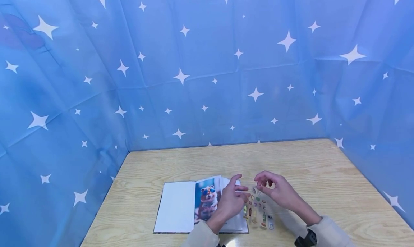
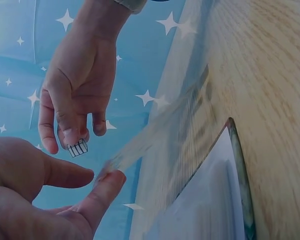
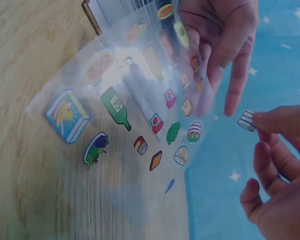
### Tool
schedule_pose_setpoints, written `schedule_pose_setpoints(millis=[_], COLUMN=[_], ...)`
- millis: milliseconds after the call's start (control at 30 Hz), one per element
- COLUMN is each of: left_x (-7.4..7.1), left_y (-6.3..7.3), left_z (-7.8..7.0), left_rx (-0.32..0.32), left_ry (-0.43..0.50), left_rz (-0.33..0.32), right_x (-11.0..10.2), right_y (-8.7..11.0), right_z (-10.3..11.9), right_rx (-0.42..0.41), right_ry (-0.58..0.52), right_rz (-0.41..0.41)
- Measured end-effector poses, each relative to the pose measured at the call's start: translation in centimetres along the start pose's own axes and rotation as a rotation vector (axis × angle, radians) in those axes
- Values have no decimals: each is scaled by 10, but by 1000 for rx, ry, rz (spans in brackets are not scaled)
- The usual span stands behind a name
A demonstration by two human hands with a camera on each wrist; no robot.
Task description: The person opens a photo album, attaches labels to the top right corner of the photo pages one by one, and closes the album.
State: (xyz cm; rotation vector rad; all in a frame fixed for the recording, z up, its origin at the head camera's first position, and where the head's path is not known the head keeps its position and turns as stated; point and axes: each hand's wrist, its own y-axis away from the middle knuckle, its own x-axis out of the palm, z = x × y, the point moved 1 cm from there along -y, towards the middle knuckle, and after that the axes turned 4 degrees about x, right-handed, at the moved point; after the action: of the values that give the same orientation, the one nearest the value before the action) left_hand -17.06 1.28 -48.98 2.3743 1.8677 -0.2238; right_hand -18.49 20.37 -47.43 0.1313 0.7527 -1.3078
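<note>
My right hand (image 1: 279,191) pinches a small black-and-white striped sticker (image 3: 247,120) between thumb and fingertip, its other fingers curled loosely below. Facing it, my left hand (image 1: 231,200) holds a clear sticker sheet (image 3: 140,175) near its edge, which shows at the fingertips in the left wrist view. The sheet slopes up off the table, printed with food stickers: a green bottle (image 3: 116,108), a blue box (image 3: 67,116), a bowl of fruit (image 3: 95,149) and several more. Part of the left hand shows through the transparent film. The loose sticker is apart from the sheet.
An open album (image 1: 178,207) lies on the wooden table (image 1: 142,189), left of the sheet. On one page is a picture of a furry animal in sunglasses (image 1: 208,200). Blue cloth with white stars (image 1: 213,110) hangs behind the table and along both sides.
</note>
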Motion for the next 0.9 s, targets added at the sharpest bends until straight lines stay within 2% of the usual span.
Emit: schedule_pose_setpoints(millis=[200, 433, 567, 900], left_x=[4, 8, 10, 14], left_y=[1, 2, 2, 3], left_z=[1, 3, 4, 6], left_rx=[21, -23, -47, -45], left_ry=[-24, -104, -114, -156], left_rz=[18, 52, 79, 138], right_x=[-4, -5, -6, -8], right_y=[0, 1, 2, 3], right_z=[-1, -4, -5, -7], right_rx=[29, 23, 36, 64], right_ry=[-3, 0, -7, -42], right_rz=[3, -3, 1, 13])
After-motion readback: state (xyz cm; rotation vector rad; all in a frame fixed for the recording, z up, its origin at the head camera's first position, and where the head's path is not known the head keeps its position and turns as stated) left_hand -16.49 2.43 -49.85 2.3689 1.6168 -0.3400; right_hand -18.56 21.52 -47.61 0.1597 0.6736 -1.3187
